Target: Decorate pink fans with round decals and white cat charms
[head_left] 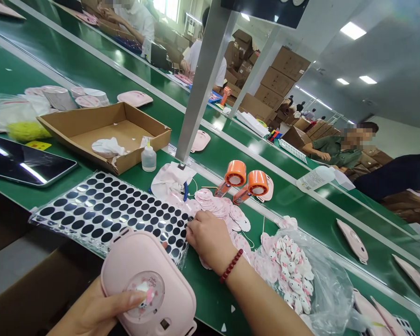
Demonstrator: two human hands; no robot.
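Leftward, we have a phone (28, 161) on the green bench (205, 298), then a box (80, 133), with a dot sheet (101, 210) before it. Our left hand (94, 305) grips the pink case (175, 298) near us, thumb pressed over its window (142, 281). Our right hand (210, 238) bunches its fingers at the sheet's right edge; whether they pinch anything, we cannot tell. Beyond are two fans (236, 171); rightmost, a bag (331, 270) of figures (296, 280).

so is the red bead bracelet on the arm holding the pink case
No, the bracelet circles the wrist of the right hand, while the left hand holds the pink case.
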